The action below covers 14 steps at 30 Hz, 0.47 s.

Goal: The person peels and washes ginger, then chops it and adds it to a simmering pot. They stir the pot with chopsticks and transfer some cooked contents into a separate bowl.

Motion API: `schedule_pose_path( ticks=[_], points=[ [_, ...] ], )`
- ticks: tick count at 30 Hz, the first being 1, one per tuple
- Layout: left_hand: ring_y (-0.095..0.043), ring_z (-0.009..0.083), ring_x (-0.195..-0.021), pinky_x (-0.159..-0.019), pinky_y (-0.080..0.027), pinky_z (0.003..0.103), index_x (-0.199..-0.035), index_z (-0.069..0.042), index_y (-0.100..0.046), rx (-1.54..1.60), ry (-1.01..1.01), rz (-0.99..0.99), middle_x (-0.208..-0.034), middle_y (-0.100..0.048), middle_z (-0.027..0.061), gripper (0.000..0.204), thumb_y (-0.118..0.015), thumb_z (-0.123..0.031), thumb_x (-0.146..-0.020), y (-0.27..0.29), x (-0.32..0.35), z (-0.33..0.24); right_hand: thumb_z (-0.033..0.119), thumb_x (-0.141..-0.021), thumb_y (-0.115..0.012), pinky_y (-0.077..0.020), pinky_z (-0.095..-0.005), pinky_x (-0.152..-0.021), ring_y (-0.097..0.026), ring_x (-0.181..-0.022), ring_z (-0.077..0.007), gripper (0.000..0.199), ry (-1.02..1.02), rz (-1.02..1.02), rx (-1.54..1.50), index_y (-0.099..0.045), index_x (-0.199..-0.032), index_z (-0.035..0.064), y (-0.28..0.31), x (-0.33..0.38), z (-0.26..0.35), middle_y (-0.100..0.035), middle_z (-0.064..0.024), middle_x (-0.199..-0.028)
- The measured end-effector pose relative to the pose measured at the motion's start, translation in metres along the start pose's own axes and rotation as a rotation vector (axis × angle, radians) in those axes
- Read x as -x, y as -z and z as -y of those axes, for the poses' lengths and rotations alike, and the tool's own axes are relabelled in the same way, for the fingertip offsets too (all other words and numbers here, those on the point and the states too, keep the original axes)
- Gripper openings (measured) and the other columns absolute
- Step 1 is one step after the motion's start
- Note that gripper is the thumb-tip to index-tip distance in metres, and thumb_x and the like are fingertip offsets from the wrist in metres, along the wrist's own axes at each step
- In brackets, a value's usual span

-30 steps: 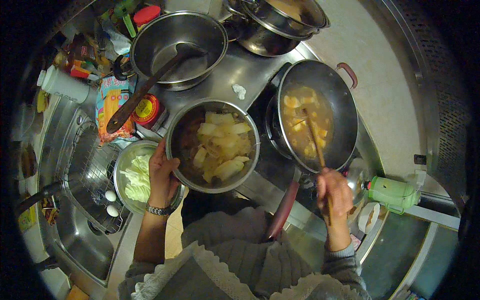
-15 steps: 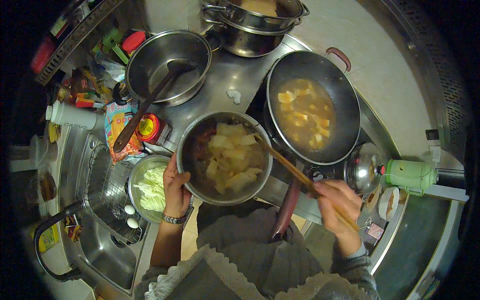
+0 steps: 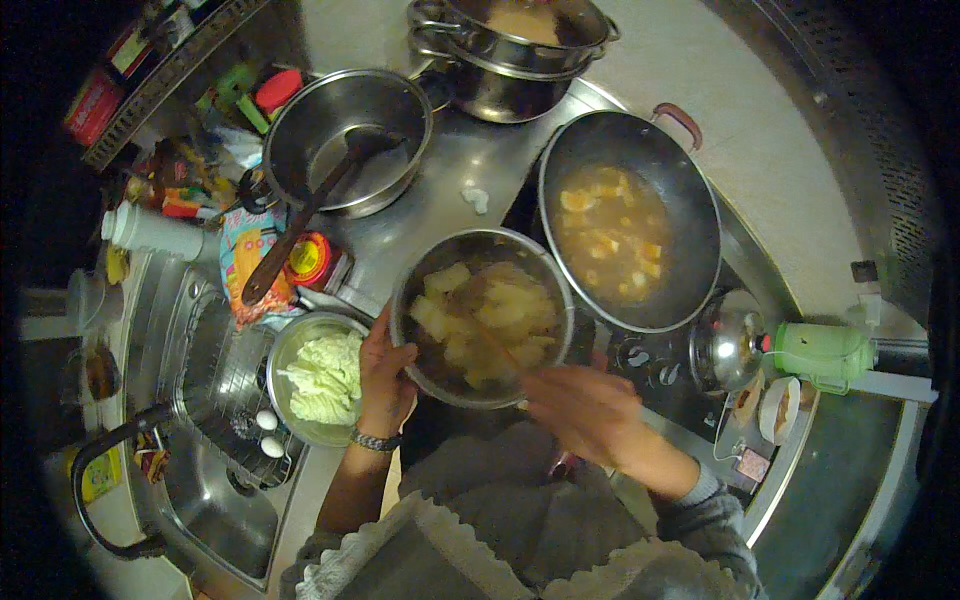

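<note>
My left hand (image 3: 385, 368) grips the left side of a steel bowl (image 3: 548, 272), thumb over the rim, holding it in front of me, slightly tilted. Inside are pale, flat food pieces (image 3: 440, 287) with brownish liquid. Wrapped round wooden chopsticks (image 3: 497, 350), my right hand (image 3: 588, 412) hovers at the bowl's lower right edge. The chopsticks' tips reach down among the pieces, and their upper part is hidden by the hand. Just beyond the bowl, to the right, a black wok (image 3: 697, 235) holds tofu pieces (image 3: 607, 243) in brown broth on the stove.
A steel pot (image 3: 290, 135) with a long dark ladle (image 3: 298, 232) stands far left, near stacked steamer pots (image 3: 510, 97). Shredded cabbage (image 3: 325, 378) fills a bowl by the sink (image 3: 225, 525). Eggs (image 3: 268, 430) rest on a wire rack. A round steel pot (image 3: 728, 340) stands right.
The bowl has moved right, with my left hand still on it. My right hand has come left and lower to the bowl's edge, pushing the chopsticks deeper among the pieces, which have shifted.
</note>
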<state>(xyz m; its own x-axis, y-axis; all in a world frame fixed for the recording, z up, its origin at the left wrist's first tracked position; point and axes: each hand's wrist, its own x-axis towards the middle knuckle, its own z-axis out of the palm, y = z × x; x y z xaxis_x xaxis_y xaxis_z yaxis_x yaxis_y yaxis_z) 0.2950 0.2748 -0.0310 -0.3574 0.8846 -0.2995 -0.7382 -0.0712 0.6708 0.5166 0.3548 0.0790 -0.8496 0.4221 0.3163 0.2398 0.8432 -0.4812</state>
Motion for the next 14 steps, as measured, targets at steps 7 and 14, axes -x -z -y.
schedule_pose_path(
  ticks=[7, 14],
  points=[
    [-0.052, 0.0194, -0.106, -0.092, -0.043, 0.033, -0.131, -0.001, -0.034, -0.015, -0.022, -0.048, -0.118, -0.051, 0.01, 0.063, -0.051, 0.003, -0.071, 0.007, -0.003, -0.008, 0.02, -0.087, -0.055, -0.0436, -0.0235, -0.052, -0.053, -0.055, -0.0108, 0.019, -0.884, -0.605, -0.33, -0.056, -0.086, 0.0015, 0.11, 0.046, -0.09, -0.055, -0.0034, -0.068],
    [-0.05, 0.0201, -0.11, -0.093, -0.042, 0.031, -0.135, -0.003, -0.03, -0.07, 0.019, -0.096, -0.126, -0.047, 0.0109, 0.064, -0.052, 0.003, -0.075, 0.009, -0.011, 0.01, 0.021, -0.081, -0.063, -0.051, -0.0289, -0.059, -0.052, -0.057, -0.0121, 0.02, -1.172, -0.54, -0.56, -0.058, -0.087, 0.0036, 0.15, 0.097, -0.226, -0.058, -0.0047, -0.078]
  ],
)
